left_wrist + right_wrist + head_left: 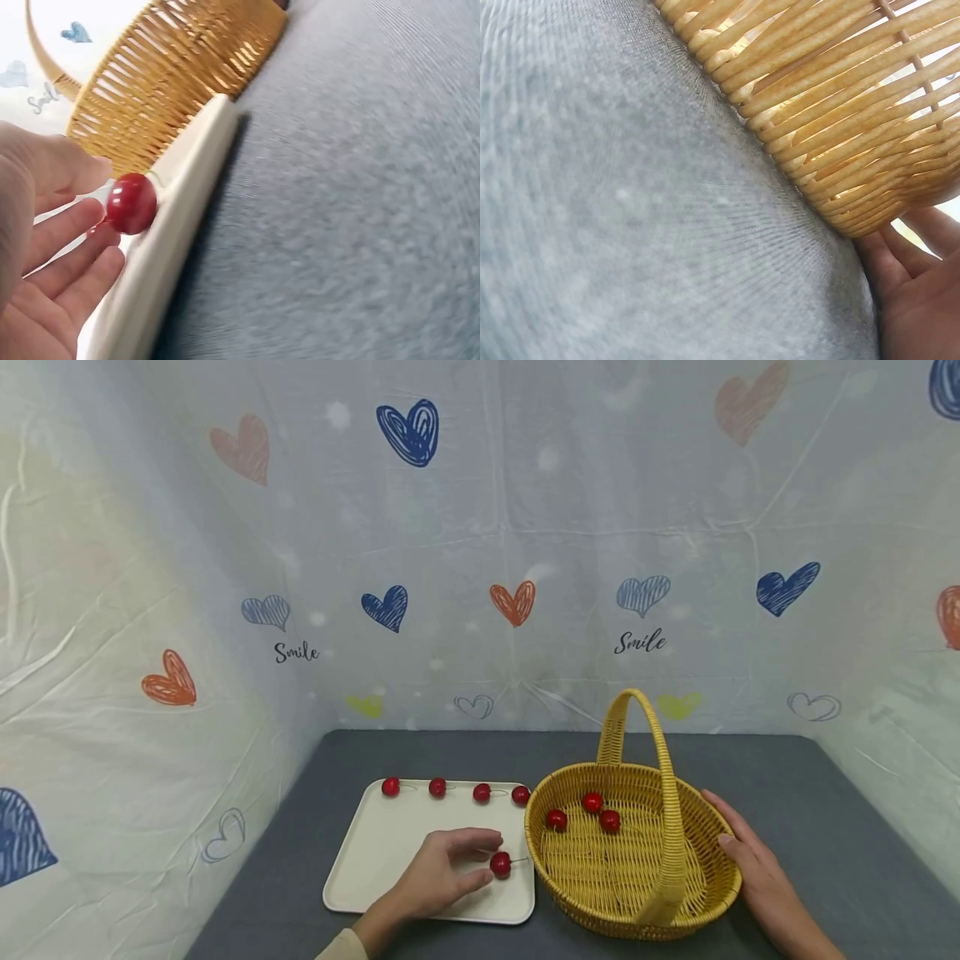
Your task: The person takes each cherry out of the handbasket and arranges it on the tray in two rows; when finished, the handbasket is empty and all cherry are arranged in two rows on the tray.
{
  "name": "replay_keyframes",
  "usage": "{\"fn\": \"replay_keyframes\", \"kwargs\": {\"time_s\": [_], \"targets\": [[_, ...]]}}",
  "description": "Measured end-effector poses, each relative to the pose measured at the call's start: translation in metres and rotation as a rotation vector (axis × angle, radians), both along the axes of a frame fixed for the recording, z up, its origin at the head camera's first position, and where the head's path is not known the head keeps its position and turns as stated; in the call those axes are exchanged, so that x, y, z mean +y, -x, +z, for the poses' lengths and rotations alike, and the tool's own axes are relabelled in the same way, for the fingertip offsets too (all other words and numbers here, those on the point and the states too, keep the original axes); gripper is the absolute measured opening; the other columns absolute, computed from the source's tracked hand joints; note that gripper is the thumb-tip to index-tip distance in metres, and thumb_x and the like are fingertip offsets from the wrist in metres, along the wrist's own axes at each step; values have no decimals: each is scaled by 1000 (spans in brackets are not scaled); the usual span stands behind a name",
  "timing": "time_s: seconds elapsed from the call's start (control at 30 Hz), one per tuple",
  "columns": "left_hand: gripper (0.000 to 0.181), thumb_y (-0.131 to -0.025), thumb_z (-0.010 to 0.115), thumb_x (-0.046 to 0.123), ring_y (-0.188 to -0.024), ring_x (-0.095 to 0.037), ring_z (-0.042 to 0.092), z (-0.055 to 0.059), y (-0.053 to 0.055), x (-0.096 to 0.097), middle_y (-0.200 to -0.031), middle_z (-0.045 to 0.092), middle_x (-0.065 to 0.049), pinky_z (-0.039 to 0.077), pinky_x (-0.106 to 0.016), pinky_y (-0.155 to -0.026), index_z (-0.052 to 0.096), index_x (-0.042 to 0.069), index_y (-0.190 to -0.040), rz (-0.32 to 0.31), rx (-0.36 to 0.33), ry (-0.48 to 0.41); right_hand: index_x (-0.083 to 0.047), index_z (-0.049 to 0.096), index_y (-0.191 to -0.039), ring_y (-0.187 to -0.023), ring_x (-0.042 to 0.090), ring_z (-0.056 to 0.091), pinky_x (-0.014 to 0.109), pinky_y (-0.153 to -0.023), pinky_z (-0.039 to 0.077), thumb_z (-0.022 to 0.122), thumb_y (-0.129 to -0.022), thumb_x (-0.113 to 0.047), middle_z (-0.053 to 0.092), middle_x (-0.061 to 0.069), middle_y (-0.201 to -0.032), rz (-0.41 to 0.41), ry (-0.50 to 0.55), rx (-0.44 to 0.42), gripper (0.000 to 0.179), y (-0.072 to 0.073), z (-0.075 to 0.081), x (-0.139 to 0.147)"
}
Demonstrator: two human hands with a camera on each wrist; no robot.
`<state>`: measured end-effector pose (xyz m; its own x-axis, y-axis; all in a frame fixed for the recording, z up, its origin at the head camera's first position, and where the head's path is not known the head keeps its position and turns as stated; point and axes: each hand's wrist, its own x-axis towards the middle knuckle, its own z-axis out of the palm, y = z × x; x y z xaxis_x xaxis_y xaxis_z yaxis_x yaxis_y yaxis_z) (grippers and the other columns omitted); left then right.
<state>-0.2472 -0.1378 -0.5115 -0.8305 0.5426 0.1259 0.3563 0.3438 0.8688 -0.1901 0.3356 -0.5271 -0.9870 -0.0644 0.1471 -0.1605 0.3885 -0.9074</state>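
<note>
a dark red cherry (500, 864) is framed by the thumb and fingers of the left hand (444, 872) — the grip is held fairly wide, with a gap seen between the upper fingers and the fruit; whether the thumb is touched by it cannot be told. the cherry is placed on the white tray (390, 852), toward its near right corner, with its thin stem pointed at the tray's right edge. by the right hand (761, 868) the yellow wicker basket (630, 877) is held at its right rim, the thumb laid over the rim and the fingers set against the outer wall. inside the basket, three cherries (592, 802) are grouped toward its far left side, and its arched handle (674, 835) is raised above the rim. along the tray's far edge, four cherries (482, 792) are spaced in a row — the last set by the far right corner, just beside the basket. tray and basket are carried by the grey counter (292, 852); beyond its far edge a pale curtain (450, 527) printed with hearts is hung.
</note>
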Motion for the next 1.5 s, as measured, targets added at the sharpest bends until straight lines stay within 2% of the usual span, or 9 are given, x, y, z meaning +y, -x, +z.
{"fn": "replay_keyframes", "kwargs": {"time_s": [0.13, 0.3, 0.53, 0.7, 0.93, 1.07, 1.2, 1.4, 1.5], "targets": [[45, -101, 78, 12, -131, -29, 73, 8, 3, -5, -142, 73, -15, 57, -31, -112, 70, 6, -145, -1, -99, -97, -27, 14, -178, -132, -34, 22, -1, -95, 31, 28, -123, -35, 14, 12, -182, -7, -8, 0, 58, 0, 0, 0], [45, -101, 76, 7, -138, -47, 65, 27, 9, -5, -147, 69, -24, 57, -30, -111, 68, 6, -146, -40, -138, -225, -30, 13, -178, -132, -35, 22, -2, -96, 30, 28, -123, -36, 13, 16, -183, -10, -17, -1, 58, 0, 1, 0], [54, -102, 77, 8, -142, -50, 60, 57, 14, 18, -151, 65, -25, 59, -35, -109, 61, 1, -153, -206, -209, -353, -31, 13, -178, -132, -35, 22, -2, -97, 30, 28, -123, -35, 13, 10, -183, -6, -14, 9, 57, 0, 0, 0], [54, -103, 77, 10, -141, -54, 59, 68, 23, 48, -151, 65, -28, 60, -36, -108, 60, -2, -153, -301, -176, -366, -29, 14, -178, -133, -35, 22, -2, -96, 31, 28, -123, -35, 14, 5, -183, -13, -17, 8, 57, -1, -1, 1], [48, -102, 78, 10, -134, -29, 71, 76, 37, 94, -145, 71, -19, 61, -33, -107, 67, 5, -149, -323, -115, -286, -28, 13, -178, -132, -33, 21, -2, -95, 30, 29, -123, -38, 12, 19, -183, -19, -16, -15, 59, -1, 1, -1], [44, -102, 79, 12, -128, -18, 74, 79, 46, 116, -139, 77, -10, 62, -28, -103, 72, 7, -144, -313, -81, -212, -29, 14, -178, -132, -33, 21, -2, -95, 30, 30, -122, -37, 13, 18, -183, -20, -12, -12, 58, -1, 2, -2], [43, -100, 82, 17, -118, -10, 77, 85, 57, 131, -133, 79, -10, 62, -23, -99, 74, 6, -141, -304, -25, -129, -29, 15, -178, -132, -33, 21, -2, -95, 29, 30, -122, -37, 13, 10, -183, -26, -10, -18, 58, 0, 1, -2], [46, -99, 85, 25, -109, 4, 75, 92, 70, 151, -128, 82, -1, 61, -18, -95, 75, 9, -141, -301, 26, 88, -27, 17, -178, -132, -33, 22, -2, -96, 30, 30, -123, -35, 16, 9, -182, -31, -16, 3, 57, 0, 2, -2], [46, -99, 85, 28, -107, 4, 75, 92, 75, 160, -128, 81, 3, 61, -17, -92, 76, 11, -141, -310, 71, 207, -28, 17, -178, -133, -33, 23, -2, -97, 31, 30, -123, -34, 18, 1, -181, -28, -12, 16, 57, 0, 1, -1]]}}
